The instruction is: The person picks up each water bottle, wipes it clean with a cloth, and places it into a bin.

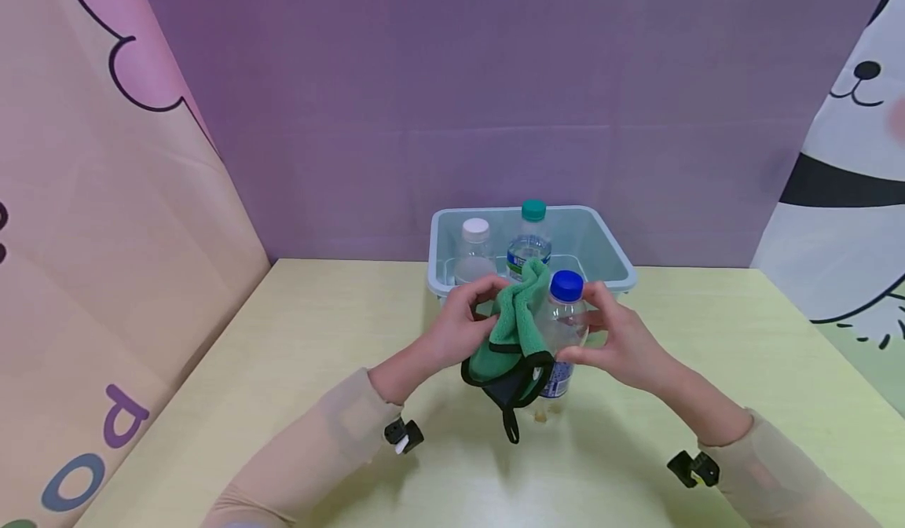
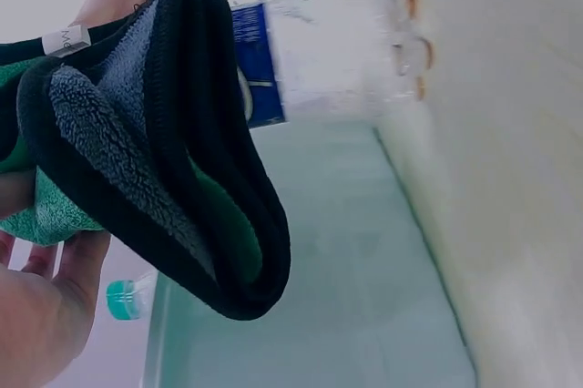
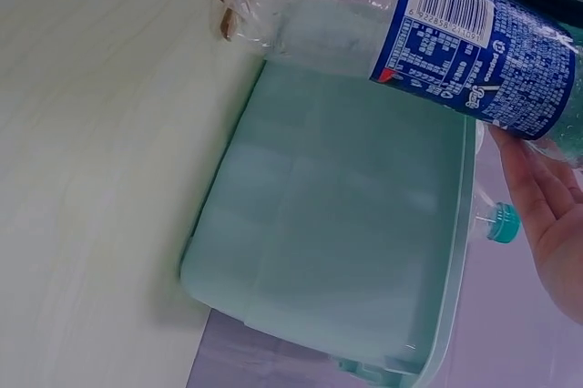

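My left hand point(image 1: 456, 324) grips a bunched green cloth point(image 1: 519, 316) with black edging, a dark grey side and a hanging loop. The cloth lies against the side of a clear plastic bottle point(image 1: 562, 328) with a blue cap and a blue label point(image 3: 483, 46). With thumb and fingers spread around it, my right hand point(image 1: 622, 343) holds this bottle from the right. It stands nearly upright just over the table, its base close to the surface. In the left wrist view, folds of the cloth point(image 2: 137, 142) cover the upper part of the bottle.
A light blue plastic basin point(image 1: 604, 249) stands behind my hands near the table's point(image 1: 339, 316) back edge. Inside it are a white-capped bottle point(image 1: 475, 257) and a green-capped bottle point(image 1: 530, 245). A purple curtain point(image 1: 424, 104) hangs behind, with printed sheets at both sides.
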